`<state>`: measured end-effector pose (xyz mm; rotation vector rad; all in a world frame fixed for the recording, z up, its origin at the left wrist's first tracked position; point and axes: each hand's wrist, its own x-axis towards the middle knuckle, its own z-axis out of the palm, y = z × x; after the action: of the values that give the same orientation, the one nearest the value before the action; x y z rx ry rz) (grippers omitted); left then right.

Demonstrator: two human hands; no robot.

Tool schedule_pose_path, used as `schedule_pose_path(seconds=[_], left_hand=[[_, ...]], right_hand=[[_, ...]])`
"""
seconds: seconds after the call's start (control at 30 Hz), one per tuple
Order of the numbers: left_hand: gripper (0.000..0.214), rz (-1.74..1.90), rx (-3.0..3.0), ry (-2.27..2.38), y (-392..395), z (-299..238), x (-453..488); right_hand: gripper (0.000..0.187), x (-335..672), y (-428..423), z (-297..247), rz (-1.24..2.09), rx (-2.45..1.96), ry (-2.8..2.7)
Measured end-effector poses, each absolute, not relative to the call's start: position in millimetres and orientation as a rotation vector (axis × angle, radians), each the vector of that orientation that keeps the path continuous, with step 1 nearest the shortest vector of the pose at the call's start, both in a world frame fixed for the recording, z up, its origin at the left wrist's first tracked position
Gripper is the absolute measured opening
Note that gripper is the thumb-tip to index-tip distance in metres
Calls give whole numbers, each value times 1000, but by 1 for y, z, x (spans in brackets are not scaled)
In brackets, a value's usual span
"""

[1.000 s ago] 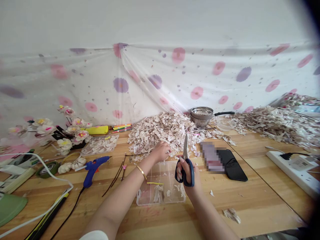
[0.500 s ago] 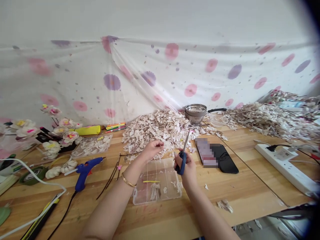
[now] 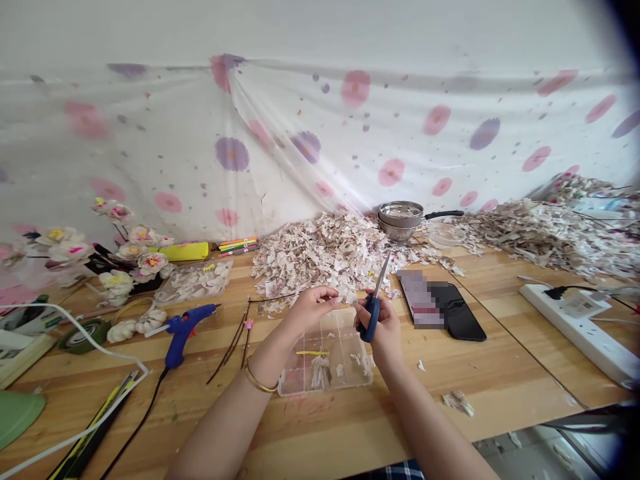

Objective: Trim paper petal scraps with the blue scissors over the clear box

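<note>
My right hand [image 3: 383,327] is wrapped round the dark blue handles of a pair of scissors [image 3: 381,283]. The blades point up and look closed together. Opposite it, my left hand [image 3: 317,303] has thumb and fingers pinched on a small pale scrap [image 3: 344,297], which is hard to make out. Under both hands lies a clear divided plastic box [image 3: 327,387]. A yellow strip [image 3: 313,353] and a bundle of pale shreds [image 3: 320,372] are in it. Just beyond the hands rises a heap of pale petal-like scraps [image 3: 320,257].
On the left are a blue glue gun [image 3: 183,330], thin brown stems [image 3: 231,350], green tape [image 3: 85,337] and handmade flowers [image 3: 145,257]. Two phones [image 3: 463,313] and a white power strip [image 3: 575,333] lie right. Metal bowls [image 3: 400,217] stand behind.
The view has shifted, so most things sit slightly farther right. My hands have come a little closer together, with the scissors still in the right one.
</note>
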<state>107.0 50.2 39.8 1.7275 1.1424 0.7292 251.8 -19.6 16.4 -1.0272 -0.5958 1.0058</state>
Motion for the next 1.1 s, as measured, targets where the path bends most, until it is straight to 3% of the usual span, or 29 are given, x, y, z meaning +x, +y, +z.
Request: schedule_pose_path(seconds=[0.17,0.37,0.53,0.73,1.1], left_hand=[[27,805,1786,1288,65,31,96],[57,896,1993,1354,65,34,89],[31,902,2246,1109,45,57,90],[30,716,2571,856,35,66,91],[21,703,2635,915,40,54,94]], right_hand=[[53,252,-20,14,1002,-1031,-598],[54,250,-20,12,1027,-1042,-621],[53,251,-22,11,1040,-1044,-647],[56,249,-23,12,1059,-1054,-667],[59,247,-22,14,1062,-1066,-663]])
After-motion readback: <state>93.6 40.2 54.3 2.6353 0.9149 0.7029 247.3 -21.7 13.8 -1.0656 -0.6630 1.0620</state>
